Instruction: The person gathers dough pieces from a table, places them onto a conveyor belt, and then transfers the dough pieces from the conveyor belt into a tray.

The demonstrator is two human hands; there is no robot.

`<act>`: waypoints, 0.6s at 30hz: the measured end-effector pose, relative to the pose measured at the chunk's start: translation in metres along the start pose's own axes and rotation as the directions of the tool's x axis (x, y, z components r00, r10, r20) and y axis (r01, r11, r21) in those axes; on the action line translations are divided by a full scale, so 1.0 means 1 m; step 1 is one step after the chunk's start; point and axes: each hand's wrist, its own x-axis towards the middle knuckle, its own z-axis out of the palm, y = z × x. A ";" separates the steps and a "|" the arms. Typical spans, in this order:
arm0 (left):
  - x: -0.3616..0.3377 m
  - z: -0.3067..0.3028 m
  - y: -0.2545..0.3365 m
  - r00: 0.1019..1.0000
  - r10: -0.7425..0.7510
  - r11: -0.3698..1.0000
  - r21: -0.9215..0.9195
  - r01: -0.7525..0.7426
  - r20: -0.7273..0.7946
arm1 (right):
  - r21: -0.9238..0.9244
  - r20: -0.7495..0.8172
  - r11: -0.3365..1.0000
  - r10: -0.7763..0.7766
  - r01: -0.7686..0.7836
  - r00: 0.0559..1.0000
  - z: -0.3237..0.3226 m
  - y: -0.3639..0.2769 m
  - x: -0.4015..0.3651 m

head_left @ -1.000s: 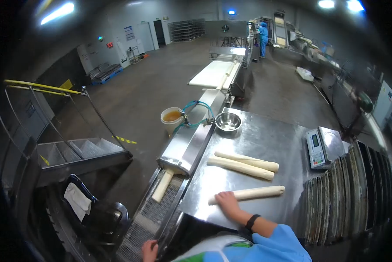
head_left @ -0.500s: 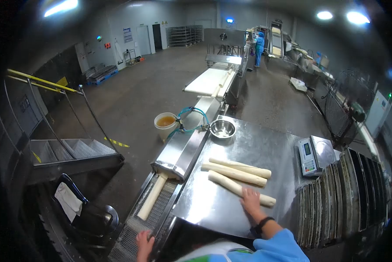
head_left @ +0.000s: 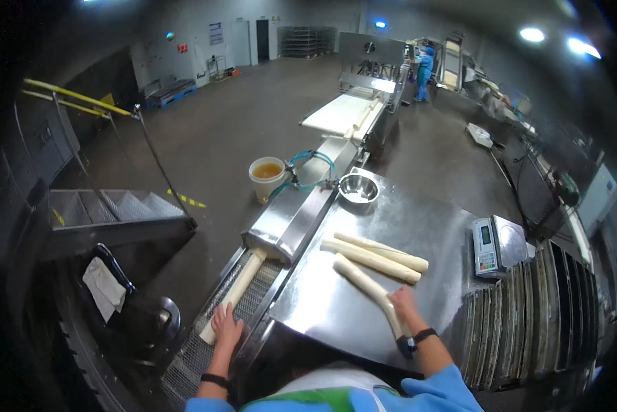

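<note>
My left hand (head_left: 226,324) rests on a pale dough roll (head_left: 245,280) on the mesh conveyor, its fingers spread over the near part. That roll's far end is at the mouth of a steel housing (head_left: 291,216). On the steel table (head_left: 308,302), my right hand (head_left: 402,302) is curled closed against the side of a bent dough roll (head_left: 360,277); its fingertips are partly hidden. A black object (head_left: 406,346) shows by my right wrist, beside the roll's near end. Beyond lie a second table roll (head_left: 373,259) and a third (head_left: 404,258), side by side.
A steel bowl (head_left: 358,189) stands at the table's far corner. To the right are a digital scale (head_left: 487,246) and a stack of trays (head_left: 521,319). A bucket of amber liquid (head_left: 267,172) stands left of the housing. A worker in blue (head_left: 424,72) stands far off.
My left hand has moved forward onto the conveyor roll. My right hand has curled up, and the roll beside it has bent, its near end now closer to me.
</note>
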 end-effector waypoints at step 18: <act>-0.025 -0.040 -0.018 0.919 -0.360 0.932 0.024 0.361 0.161 | -0.381 0.093 0.874 -0.287 0.301 0.953 -0.011 0.037 -0.047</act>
